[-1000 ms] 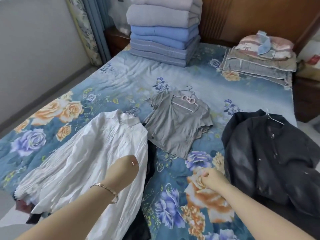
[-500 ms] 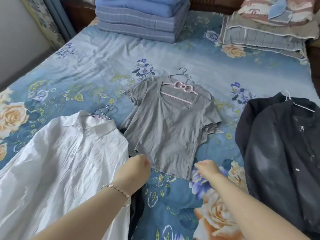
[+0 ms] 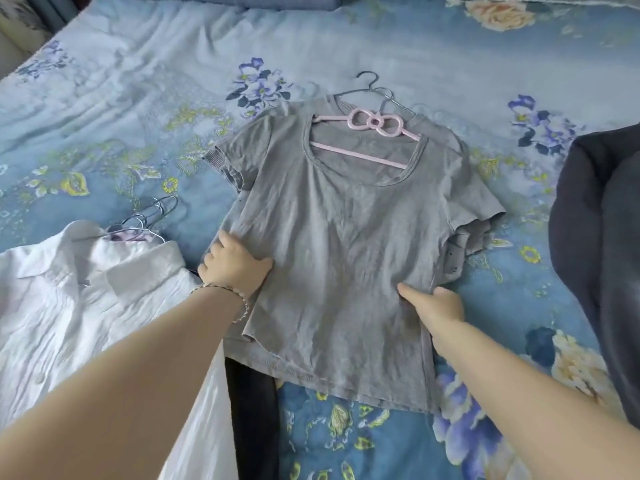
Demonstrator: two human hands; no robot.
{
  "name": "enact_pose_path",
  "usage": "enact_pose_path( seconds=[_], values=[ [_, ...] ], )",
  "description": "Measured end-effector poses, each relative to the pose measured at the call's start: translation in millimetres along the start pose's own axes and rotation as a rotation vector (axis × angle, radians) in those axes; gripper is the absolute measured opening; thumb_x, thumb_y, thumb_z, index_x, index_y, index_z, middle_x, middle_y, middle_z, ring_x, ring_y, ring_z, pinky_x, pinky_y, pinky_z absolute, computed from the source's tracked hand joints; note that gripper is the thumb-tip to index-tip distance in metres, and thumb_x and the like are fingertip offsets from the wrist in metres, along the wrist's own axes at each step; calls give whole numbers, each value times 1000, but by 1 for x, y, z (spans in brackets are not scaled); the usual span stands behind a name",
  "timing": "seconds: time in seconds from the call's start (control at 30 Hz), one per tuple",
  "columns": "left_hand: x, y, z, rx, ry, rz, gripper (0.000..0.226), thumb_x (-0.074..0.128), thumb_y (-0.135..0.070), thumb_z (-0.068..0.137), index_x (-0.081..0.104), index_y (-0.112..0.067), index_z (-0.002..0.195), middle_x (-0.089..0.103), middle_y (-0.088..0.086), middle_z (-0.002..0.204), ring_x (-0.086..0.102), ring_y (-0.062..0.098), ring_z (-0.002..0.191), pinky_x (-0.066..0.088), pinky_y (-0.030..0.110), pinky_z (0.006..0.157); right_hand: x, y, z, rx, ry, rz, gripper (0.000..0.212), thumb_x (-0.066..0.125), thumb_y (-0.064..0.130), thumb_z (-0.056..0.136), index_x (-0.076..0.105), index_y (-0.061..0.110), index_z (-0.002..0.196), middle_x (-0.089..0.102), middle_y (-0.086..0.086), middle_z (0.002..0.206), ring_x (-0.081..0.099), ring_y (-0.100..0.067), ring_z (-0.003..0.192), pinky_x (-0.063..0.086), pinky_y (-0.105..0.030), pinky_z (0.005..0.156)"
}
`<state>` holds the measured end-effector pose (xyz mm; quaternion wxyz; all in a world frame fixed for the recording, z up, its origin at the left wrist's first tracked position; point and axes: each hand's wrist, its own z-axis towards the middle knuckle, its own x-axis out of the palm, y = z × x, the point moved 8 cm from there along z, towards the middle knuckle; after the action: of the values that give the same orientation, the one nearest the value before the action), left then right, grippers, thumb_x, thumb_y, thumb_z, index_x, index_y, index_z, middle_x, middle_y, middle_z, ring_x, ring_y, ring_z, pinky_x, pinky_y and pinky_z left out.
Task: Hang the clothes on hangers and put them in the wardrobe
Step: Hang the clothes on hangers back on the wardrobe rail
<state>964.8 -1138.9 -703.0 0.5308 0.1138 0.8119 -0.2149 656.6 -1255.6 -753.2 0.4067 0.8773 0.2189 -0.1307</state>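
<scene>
Left hand (image 3: 235, 266) grips the grey T-shirt (image 3: 346, 237) at its left edge, fingers curled under. Right hand (image 3: 438, 306) pinches the right side, thumb on top. The shirt lies flat on the floral bedspread (image 3: 173, 81), with a pink bow hanger (image 3: 374, 123) in its neckline.

Wrinkled blue floral-print bedspread (image 3: 138, 81) in soft daylight, folded blue striped blankets (image 3: 242, 0) at twelve o'clock, blue curtain (image 3: 60, 12) at eleven

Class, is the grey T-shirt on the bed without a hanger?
No, a pink bow hanger sits in the neckline of the grey T-shirt.
</scene>
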Motion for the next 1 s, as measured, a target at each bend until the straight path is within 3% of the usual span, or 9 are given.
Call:
enact_pose_path(
  seconds=[0.17,0.33,0.43,0.53,0.63,0.7,0.8,0.9,1.0],
  values=[
    [14,7,19,32,125,52,48,63,-33,85,52,2,116,57,23,121,48,38,118,43,41,94,11,-8,-16,-3,202,180,26,68,12,83,59,13,108,66,-6,93,62,-22,82,50,-33,81],
    [9,10,14,4,237,225,50,61,-37,84,52,-8,124,30,16,137,32,36,126,33,41,108,-2,-10,-35,104,163,318,22,60,14,89,58,6,109,62,-7,83,60,-25,78,51,-42,84],
    [7,8,5,84,284,116,47,62,-37,78,61,-3,111,56,19,116,54,35,110,44,34,89,11,-8,-57,215,382,475,23,63,10,87,60,5,109,67,-12,92,63,-24,79,53,-37,79],
    [-13,-15,-11,247,174,20,16,65,-15,81,60,-1,88,57,14,83,59,34,92,35,27,69,9,-6,-67,172,352,295,5,60,14,89,58,10,86,61,-6,78,58,-18,70,48,-26,64],
    [-42,-43,-31,339,1,-149,13,61,-8,82,49,-8,77,52,12,80,50,28,82,32,28,69,-11,8,-62,61,143,258,22,52,11,91,48,18,70,53,-3,75,49,-17,69,39,-27,63],
    [-52,-50,-42,210,-33,-380,10,58,-10,83,50,-7,89,51,11,86,49,23,80,36,28,70,-31,14,-61,38,44,304,23,48,9,91,48,17,69,52,-4,76,47,-17,66,40,-25,59],
    [-32,-40,-66,-111,215,-706,11,54,-11,86,53,-3,94,52,10,74,58,15,49,46,16,51,-73,29,-73,-56,-66,167,11,45,7,92,55,4,88,54,-6,78,49,-23,73,39,-24,56],
    [-24,-27,-110,-196,441,-583,10,57,-15,86,54,-5,83,53,9,69,52,19,54,46,23,64,-113,39,-94,-162,-118,-70,27,49,8,90,55,-1,115,59,-11,105,55,-29,95,34,-25,71],
    [-39,-17,-168,-11,409,-249,30,55,-10,88,42,-11,61,44,3,62,41,13,54,35,17,46,-143,17,-120,-141,-54,-367,32,52,14,88,54,3,118,59,-15,115,56,-33,103,42,-29,79]
  ],
)
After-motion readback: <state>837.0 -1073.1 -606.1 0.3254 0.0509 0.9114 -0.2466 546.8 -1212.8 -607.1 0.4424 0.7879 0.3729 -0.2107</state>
